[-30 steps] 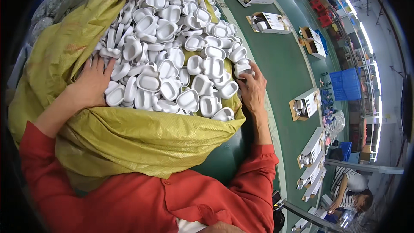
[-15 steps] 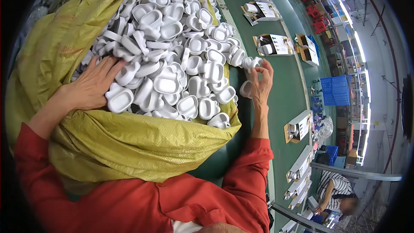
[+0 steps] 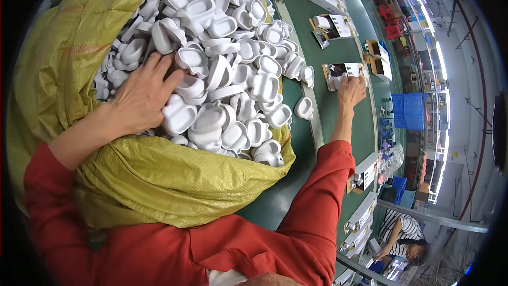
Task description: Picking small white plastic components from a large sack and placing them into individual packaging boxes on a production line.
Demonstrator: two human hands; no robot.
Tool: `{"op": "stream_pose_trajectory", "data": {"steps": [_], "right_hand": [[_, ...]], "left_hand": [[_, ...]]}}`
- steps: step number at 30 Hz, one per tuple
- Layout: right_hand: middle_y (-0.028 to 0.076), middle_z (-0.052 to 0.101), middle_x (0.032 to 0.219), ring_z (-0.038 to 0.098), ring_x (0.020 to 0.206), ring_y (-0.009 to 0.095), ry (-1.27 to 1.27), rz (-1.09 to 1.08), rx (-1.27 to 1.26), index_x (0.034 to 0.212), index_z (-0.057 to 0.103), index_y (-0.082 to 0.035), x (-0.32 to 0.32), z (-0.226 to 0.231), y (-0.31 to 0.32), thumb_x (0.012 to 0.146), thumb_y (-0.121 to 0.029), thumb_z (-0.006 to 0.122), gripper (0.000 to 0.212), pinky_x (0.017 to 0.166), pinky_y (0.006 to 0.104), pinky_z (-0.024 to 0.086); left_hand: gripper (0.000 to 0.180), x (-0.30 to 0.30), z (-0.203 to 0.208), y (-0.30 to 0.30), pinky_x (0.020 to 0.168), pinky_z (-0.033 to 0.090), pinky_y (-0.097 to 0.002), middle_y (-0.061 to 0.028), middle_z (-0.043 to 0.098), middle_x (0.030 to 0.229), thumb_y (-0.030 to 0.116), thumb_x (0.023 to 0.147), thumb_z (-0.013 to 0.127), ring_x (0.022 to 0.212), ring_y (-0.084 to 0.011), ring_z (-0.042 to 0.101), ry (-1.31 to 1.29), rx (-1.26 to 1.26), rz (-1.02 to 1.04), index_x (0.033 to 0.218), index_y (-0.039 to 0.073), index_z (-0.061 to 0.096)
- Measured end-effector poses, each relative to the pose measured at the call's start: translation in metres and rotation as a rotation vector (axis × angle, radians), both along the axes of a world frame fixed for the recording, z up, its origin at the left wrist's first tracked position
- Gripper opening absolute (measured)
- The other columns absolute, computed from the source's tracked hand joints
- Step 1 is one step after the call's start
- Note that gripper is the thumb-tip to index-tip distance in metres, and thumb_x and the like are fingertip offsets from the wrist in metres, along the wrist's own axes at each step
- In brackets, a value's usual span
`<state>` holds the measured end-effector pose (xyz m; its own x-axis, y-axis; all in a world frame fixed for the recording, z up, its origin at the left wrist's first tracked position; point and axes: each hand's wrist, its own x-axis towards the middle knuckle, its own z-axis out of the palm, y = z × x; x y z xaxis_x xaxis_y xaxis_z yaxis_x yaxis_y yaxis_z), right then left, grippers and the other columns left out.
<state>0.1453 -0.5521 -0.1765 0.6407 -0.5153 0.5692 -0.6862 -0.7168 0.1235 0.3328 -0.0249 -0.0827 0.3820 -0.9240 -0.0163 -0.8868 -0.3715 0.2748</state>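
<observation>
Fingers (image 3: 154, 63) of the left hand (image 3: 138, 95) are spread apart, sunk into a heap of white dished pieces (image 3: 218, 71), their tips touching some of them. A yellow sack (image 3: 190, 180) surrounds the heap, its crumpled rim passing just below those fingers and its wall rising to their left. The fingers of the right hand (image 3: 352, 92) are bent inward at a printed carton (image 3: 353, 68), which lies on a green belt (image 3: 327, 107). Something white shows at their tips, but whether they grip it I cannot tell. One loose piece (image 3: 304, 108) lies apart from the heap, to the left of the right fingers and nearer the body. Beyond those fingertips lies another open carton (image 3: 332, 25); well off to their right stands a blue crate (image 3: 407, 111).
</observation>
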Motion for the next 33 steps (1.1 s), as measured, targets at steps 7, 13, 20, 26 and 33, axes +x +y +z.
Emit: {"op": "stream_pose_trajectory", "data": {"steps": [7, 13, 20, 26, 33], "right_hand": [[0.019, 0.066, 0.116, 0.062, 0.108, 0.036, -0.077, 0.577, 0.644, 0.096, 0.067, 0.0, 0.029, 0.01, 0.117, 0.089, -0.021, 0.072, 0.022, 0.093, 0.0457, 0.047], [0.015, 0.067, 0.115, 0.062, 0.106, 0.036, -0.082, 0.446, 0.558, 0.092, 0.068, -0.003, 0.022, -0.009, 0.105, 0.087, -0.02, 0.073, 0.018, 0.091, 0.044, 0.046], [0.019, 0.066, 0.12, 0.062, 0.109, 0.04, -0.073, 0.44, 0.457, 0.089, 0.071, -0.005, 0.055, 0.007, 0.052, 0.084, -0.02, 0.075, 0.016, 0.092, 0.0486, 0.048], [0.014, 0.067, 0.12, 0.066, 0.101, 0.035, 0.2, 0.201, 0.311, 0.092, 0.075, -0.006, 0.042, 0.018, -0.014, 0.086, -0.035, 0.071, 0.03, 0.089, 0.0433, 0.049], [0.017, 0.068, 0.111, 0.065, 0.101, 0.031, -0.198, 0.278, 0.304, 0.102, 0.07, 0.0, 0.031, 0.014, 0.026, 0.09, -0.027, 0.072, 0.029, 0.09, 0.0419, 0.049]], "left_hand": [[0.065, -0.01, -0.033, -0.018, 0.099, 0.045, -0.0533, -0.0324, 0.038, 0.137, 0.004, 0.071, 0.058, 0.13, -0.0493, 0.037, -0.098, -0.074, -0.007, 0.134, -0.005, 0.045], [0.037, -0.016, 0.041, -0.047, 0.081, 0.048, -0.0473, -0.0154, 0.063, 0.108, 0.002, 0.08, 0.055, 0.107, -0.0311, 0.058, -0.013, 0.183, -0.032, 0.117, -0.001, 0.06], [0.037, -0.036, 0.013, -0.098, 0.101, 0.042, -0.049, -0.0166, 0.058, 0.126, 0.009, 0.081, 0.065, 0.124, -0.035, 0.053, -0.028, -0.576, 0.02, 0.116, 0.0, 0.061], [0.052, -0.034, -0.018, -0.092, 0.116, 0.025, -0.0549, -0.0149, 0.044, 0.149, 0.025, 0.081, 0.075, 0.142, -0.0362, 0.036, 0.029, -0.438, 0.073, 0.125, 0.001, 0.06], [0.048, -0.031, -0.015, -0.092, 0.116, 0.022, -0.0583, -0.0122, 0.046, 0.148, 0.026, 0.081, 0.075, 0.141, -0.0353, 0.037, 0.001, -0.432, 0.066, 0.121, 0.004, 0.062]]}}
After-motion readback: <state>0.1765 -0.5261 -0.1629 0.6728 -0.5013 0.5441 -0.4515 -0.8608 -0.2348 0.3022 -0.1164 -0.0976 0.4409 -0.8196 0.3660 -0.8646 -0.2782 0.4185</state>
